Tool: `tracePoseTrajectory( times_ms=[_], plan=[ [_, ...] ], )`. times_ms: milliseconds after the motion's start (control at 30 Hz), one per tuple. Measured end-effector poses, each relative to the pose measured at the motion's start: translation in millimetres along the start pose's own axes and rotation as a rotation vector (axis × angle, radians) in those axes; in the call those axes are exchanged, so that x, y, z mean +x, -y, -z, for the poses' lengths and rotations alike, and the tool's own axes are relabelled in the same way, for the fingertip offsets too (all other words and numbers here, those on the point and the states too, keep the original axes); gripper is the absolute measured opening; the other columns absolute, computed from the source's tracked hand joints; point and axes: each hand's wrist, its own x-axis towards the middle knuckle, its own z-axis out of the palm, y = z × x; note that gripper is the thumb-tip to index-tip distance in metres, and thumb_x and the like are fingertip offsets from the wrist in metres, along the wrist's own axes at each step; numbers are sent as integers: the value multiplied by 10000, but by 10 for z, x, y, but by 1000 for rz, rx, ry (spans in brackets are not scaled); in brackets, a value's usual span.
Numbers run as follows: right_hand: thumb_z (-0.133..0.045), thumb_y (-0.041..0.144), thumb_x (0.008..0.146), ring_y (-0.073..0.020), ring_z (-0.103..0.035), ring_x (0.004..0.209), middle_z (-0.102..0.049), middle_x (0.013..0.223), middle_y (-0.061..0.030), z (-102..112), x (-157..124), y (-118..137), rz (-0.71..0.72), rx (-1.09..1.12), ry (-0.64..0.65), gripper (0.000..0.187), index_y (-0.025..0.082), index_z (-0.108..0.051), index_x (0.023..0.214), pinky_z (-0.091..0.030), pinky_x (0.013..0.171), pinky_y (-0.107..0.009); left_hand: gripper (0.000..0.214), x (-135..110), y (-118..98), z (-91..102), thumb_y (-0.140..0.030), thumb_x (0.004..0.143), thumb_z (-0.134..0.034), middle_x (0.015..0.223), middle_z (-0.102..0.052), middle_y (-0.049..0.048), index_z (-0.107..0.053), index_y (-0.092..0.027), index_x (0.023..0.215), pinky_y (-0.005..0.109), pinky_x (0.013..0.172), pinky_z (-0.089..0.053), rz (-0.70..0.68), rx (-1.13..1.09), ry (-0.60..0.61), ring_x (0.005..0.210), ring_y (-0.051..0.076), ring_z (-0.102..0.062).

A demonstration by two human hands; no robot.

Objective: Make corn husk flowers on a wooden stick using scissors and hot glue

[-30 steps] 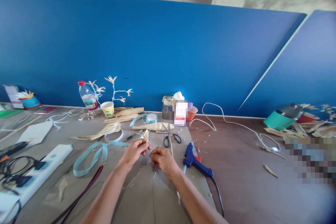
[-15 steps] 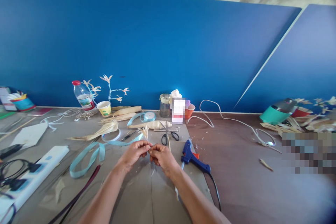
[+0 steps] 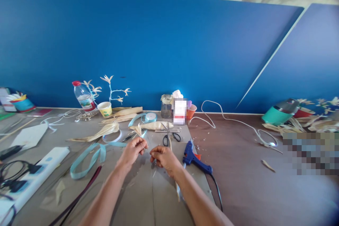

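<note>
My left hand [image 3: 135,149] pinches a small pale corn husk flower [image 3: 138,129], whose petals stand up above the fingers. Apart from it, to the right, my right hand [image 3: 162,158] has its thumb and fingertips pressed together; whatever may be between them is too small to name. A light blue ribbon [image 3: 87,174] lies looped on the table and runs behind my left hand. Just beyond my right hand are black-handled scissors [image 3: 176,137]. A blue glue gun [image 3: 197,160] lies to the right of that hand.
A white power strip [image 3: 39,178] with plugs lies at the left. At the back stand a plastic bottle [image 3: 84,99], a paper cup [image 3: 105,109] with a husk-flower branch, and a glass jar [image 3: 166,107]. A ribbon spool [image 3: 150,117] and dry husks [image 3: 127,113] lie nearby.
My hands have come apart from each other. The left one has shifted left and slightly down with the flower, which now tilts more to the left. My right hand has hardly moved.
</note>
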Motion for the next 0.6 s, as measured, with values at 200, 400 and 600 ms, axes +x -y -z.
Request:
tracePoseTrajectory(
  times_ms=[200, 400, 600],
  plan=[
    [-514, 165, 679, -58, -346, 368, -588, 522, 24, 63, -1, 16, 53, -188, -53, 90, 154, -602, 692, -245, 394, -196, 238, 12, 4, 12, -374, 701, -627, 650, -590, -3, -580, -147, 646, 206, 468, -313, -17, -9, -121, 444, 61, -412],
    [-506, 210, 692, -73, -401, 405, -605, 580, 11, 188, 81, -34, 234, -344, -166, 141, 156, -619, 758, -303, 412, -196, 258, 24, 34, 23, -408, 679, -621, 624, -579, -13, -582, -155, 648, 200, 423, -296, -41, -22, -229, 413, 59, -395],
    [-445, 280, 741, -113, -497, 477, -620, 671, -15, 367, 117, 44, 309, -494, -407, 291, 131, -576, 955, -381, 451, -223, 248, 64, 89, 61, -413, 661, -623, 582, -570, -16, -590, -171, 625, 200, 401, -299, -83, -10, -314, 401, 74, -410]
  ],
)
